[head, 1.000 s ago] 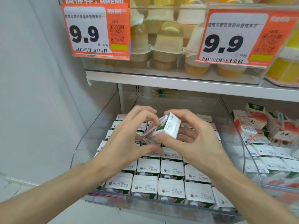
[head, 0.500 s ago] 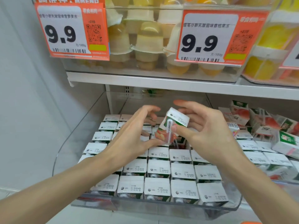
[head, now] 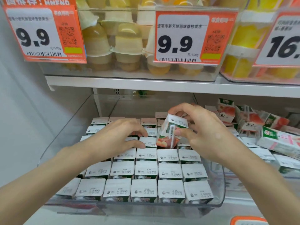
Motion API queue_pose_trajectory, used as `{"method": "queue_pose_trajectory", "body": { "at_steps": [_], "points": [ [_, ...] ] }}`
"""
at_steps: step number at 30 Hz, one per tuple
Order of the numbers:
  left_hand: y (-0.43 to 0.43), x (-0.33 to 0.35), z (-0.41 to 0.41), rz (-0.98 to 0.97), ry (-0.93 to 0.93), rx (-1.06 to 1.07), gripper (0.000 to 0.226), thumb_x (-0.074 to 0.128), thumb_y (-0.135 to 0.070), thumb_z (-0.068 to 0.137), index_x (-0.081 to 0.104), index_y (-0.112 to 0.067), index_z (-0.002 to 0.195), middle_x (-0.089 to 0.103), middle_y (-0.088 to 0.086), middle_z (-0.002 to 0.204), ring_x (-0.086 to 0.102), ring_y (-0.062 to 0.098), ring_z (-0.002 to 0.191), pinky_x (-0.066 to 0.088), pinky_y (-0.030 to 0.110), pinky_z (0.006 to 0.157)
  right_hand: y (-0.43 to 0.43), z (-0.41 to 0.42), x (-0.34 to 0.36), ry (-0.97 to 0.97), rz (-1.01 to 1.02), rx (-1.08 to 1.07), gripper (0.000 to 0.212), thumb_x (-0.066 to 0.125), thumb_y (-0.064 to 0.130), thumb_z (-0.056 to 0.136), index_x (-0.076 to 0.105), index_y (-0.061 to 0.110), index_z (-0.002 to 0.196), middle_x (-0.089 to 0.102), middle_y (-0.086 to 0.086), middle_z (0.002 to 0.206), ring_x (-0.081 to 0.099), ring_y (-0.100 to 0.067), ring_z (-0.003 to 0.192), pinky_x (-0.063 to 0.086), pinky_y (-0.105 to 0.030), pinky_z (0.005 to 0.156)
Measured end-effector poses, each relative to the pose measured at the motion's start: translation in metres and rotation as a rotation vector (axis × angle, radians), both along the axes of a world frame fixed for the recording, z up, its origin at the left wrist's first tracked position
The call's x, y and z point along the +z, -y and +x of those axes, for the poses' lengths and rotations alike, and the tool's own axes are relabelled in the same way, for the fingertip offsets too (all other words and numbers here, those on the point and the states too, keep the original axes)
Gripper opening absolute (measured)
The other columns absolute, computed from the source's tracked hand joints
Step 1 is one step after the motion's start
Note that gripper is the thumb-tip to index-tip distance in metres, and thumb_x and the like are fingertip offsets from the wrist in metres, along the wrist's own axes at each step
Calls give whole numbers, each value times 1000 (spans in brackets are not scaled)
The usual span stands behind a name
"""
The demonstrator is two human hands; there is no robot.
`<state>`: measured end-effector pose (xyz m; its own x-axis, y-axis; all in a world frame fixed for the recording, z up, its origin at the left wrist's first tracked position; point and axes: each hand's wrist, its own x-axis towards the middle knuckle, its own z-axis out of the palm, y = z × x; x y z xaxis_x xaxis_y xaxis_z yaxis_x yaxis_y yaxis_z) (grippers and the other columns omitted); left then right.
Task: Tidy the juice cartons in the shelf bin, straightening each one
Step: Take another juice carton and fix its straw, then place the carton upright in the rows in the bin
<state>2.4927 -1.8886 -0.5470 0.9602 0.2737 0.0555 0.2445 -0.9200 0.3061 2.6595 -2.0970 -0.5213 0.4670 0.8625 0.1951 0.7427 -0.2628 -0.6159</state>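
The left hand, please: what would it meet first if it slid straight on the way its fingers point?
Probably the tilted juice carton pinched by the right hand; the left hand points right across the tops of the upright cartons, though depth is unclear.

bright, even light; soft shadows; slight blur; wide-angle bending at edges.

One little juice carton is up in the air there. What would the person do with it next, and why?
Probably lower the carton and stand it upright in the row right beneath it. The right hand pinches it tilted above the bin, where the other cartons stand upright in rows, and the left hand rests on tops beside that spot, perhaps steadying them.
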Motion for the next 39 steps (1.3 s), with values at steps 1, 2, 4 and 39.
{"method": "queue_pose_trajectory", "body": {
  "at_steps": [1,2,4,39],
  "points": [
    [0,0,1,13,-4,-4,34,69,-49,96,67,-40,129,55,-28,112,51,-5,112,36,13,94,1,0,1,7,-4,1,45,74,19,97,53,52,121,58,13,116,56,-14,118,53,-45,105],
    [0,0,1,28,-12,-10,34,68,-48,97,66,-39,130,53,-29,111,49,-5,111,36,14,94,2,1,1,18,-8,2,45,74,19,97,54,51,122,57,12,115,56,-15,118,53,-45,105],
    [0,2,1,57,-35,-28,34,67,-48,99,65,-38,132,52,-28,113,49,-3,112,40,19,99,2,2,4,56,-40,9,44,74,20,98,55,47,126,57,14,117,55,-14,119,52,-43,104],
    [-4,-16,-44,-140,127,56,32,66,-49,99,67,-38,129,49,-31,113,39,-22,112,33,10,99,-66,-25,5,476,-490,209,40,74,54,92,71,27,122,68,8,121,57,-18,116,43,-31,102]
  ]
}}
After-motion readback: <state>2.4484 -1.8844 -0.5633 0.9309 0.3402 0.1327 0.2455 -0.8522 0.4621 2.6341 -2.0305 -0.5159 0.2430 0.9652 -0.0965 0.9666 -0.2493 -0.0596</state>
